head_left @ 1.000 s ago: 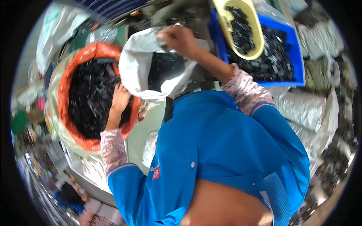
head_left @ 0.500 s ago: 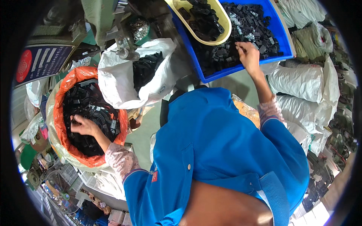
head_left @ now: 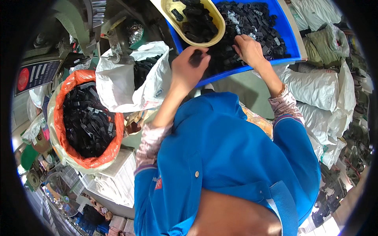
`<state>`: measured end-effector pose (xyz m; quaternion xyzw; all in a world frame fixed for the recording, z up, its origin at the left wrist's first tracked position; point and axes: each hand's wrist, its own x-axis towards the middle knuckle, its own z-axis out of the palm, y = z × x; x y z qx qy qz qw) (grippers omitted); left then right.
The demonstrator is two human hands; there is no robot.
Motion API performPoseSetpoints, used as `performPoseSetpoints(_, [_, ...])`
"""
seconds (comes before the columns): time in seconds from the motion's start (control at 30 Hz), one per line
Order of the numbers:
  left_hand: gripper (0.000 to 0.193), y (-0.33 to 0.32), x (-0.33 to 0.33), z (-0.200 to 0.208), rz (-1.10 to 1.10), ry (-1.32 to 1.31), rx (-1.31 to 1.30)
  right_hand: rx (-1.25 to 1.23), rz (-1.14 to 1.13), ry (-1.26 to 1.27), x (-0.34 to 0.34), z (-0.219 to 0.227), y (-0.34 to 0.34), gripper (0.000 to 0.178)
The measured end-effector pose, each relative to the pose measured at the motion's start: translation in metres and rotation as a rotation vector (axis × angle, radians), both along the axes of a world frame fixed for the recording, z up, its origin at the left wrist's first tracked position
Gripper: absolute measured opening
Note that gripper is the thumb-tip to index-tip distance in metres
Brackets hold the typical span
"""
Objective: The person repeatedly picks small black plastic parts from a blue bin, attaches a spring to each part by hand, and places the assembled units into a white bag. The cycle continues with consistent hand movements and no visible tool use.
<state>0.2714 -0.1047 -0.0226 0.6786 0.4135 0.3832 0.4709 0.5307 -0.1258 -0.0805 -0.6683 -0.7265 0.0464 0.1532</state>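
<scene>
Cluttered workshop surface: at 12 o'clock, my left hand (head_left: pixel 189 69) grips black parts beside the blue tray (head_left: pixel 289 35) for dropping in; my right hand (head_left: pixel 249 49) spreads open, sorting.

Left hand (head_left: pixel 189 70): fingertips curled over dark part, part shape unreadable, grip not confirmable.
Right hand (head_left: pixel 248 49): fingertips buried among black parts (head_left: pixel 256 23) in blue bin (head_left: pixel 291 43).
Bin far end cut by top edge.
Yellow tray (head_left: pixel 218 21): top cut off.
White bag (head_left: pixel 118 82) contents mostly hidden.
Orange sack (head_left: pixel 63 98) depth hidden.
</scene>
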Motion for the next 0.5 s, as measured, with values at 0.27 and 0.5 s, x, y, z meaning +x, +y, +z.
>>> performPoseSetpoints(0.27, [0.012,0.006,0.033,-0.002,-0.193,0.048,-0.506,0.035,0.025,0.184,0.017,-0.037,0.017,0.014])
performPoseSetpoints(0.5, [0.016,0.007,0.038,-0.016,-0.156,0.092,-0.509,-0.278,0.157,-0.013,-0.001,-0.035,0.025,0.021])
